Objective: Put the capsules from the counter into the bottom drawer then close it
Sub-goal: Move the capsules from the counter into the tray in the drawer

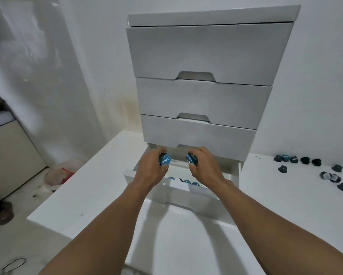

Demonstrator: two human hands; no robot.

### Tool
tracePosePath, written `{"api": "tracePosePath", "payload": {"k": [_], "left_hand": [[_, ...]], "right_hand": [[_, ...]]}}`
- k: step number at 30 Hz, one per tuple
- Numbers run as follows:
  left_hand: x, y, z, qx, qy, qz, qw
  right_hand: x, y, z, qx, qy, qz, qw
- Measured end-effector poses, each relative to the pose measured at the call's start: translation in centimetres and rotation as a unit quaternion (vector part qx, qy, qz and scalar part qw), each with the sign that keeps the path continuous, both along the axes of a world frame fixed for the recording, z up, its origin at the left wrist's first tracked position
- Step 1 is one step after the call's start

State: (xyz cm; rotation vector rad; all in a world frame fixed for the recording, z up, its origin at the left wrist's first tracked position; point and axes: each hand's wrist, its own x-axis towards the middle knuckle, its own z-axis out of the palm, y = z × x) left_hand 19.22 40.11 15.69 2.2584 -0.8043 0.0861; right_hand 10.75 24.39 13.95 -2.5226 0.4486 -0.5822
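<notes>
**Two capsules held over the open bottom drawer**

While both hands are poised above the pulled-out bottom drawer (186, 192), a capsule is gripped in each. The left hand (149, 169) has its fingers (160, 152) curled shut around a blue-lidded capsule (164, 162), and the right hand (204, 165) is likewise closed on a second capsule (192, 159); both foil lids are turned toward the camera, with white lettering that is too blurred to be read.

Several risks can be judged from here. Both capsules are held close under the front of the third drawer (198, 135), so a release made too far back could send one against that overhang or out of reach at the rear. Because the capsules are small and light, a bounce off those already lying in the drawer (186, 181) is possible. If the drawer were shut before the bench (285, 205) is emptied, the task would be left incomplete. Fingers could also be caught when the drawer is pushed home.

As for looks, each capsule is a small dark cup, narrower at the base, with a round blue lid. A scattered group of capsules (315, 169) is left on the bench at the far right, well apart from the drawer, most resting lid down so that their dark teal bodies are shown; a striped pair lies among them.
</notes>
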Motion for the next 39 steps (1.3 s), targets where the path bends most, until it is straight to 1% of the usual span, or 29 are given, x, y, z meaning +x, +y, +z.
{"api": "tracePosePath", "payload": {"k": [3,8,12,16,18,21,25,29,33,37,39], "left_hand": [[3.4,-0.9,-1.1,0.005,0.019,0.002,1.0],[8.9,-2.7,-3.3,0.045,0.036,-0.023,0.998],[12.2,-3.6,-5.6,0.084,0.054,-0.047,0.994],[15.0,-4.1,-8.0,0.124,0.09,-0.09,0.984],[16.3,-4.6,-9.2,0.143,0.094,-0.115,0.979],[18.1,-5.6,-10.6,0.165,0.088,-0.156,0.97],[20.0,-7.1,-12.9,0.193,0.08,-0.25,0.946],[21.1,-8.5,-13.9,0.222,0.09,-0.297,0.924],[22.0,-9.5,-15.0,0.258,0.058,-0.348,0.9],[22.4,-9.9,-15.9,0.276,-0.002,-0.349,0.896],[22.6,-9.9,-16.1,0.295,-0.017,-0.339,0.893]], "right_hand": [[3.5,-1.2,-0.9,0.019,-0.001,0.0,1.0],[8.6,-3.2,-3.6,0.018,0.039,0.014,0.999],[10.8,-4.5,-6.2,0.05,0.067,0.01,0.996],[11.6,-4.8,-8.7,0.09,0.111,-0.006,0.99],[12.1,-5.0,-9.7,0.11,0.122,-0.018,0.986],[12.9,-5.0,-10.8,0.115,0.136,-0.039,0.983],[13.5,-4.6,-12.0,0.137,0.186,-0.081,0.969],[14.2,-4.8,-12.9,0.137,0.222,-0.099,0.96],[15.0,-4.9,-13.7,0.155,0.241,-0.12,0.95],[15.5,-5.2,-14.1,0.154,0.255,-0.111,0.948],[15.7,-5.3,-14.2,0.15,0.267,-0.101,0.947]]}}
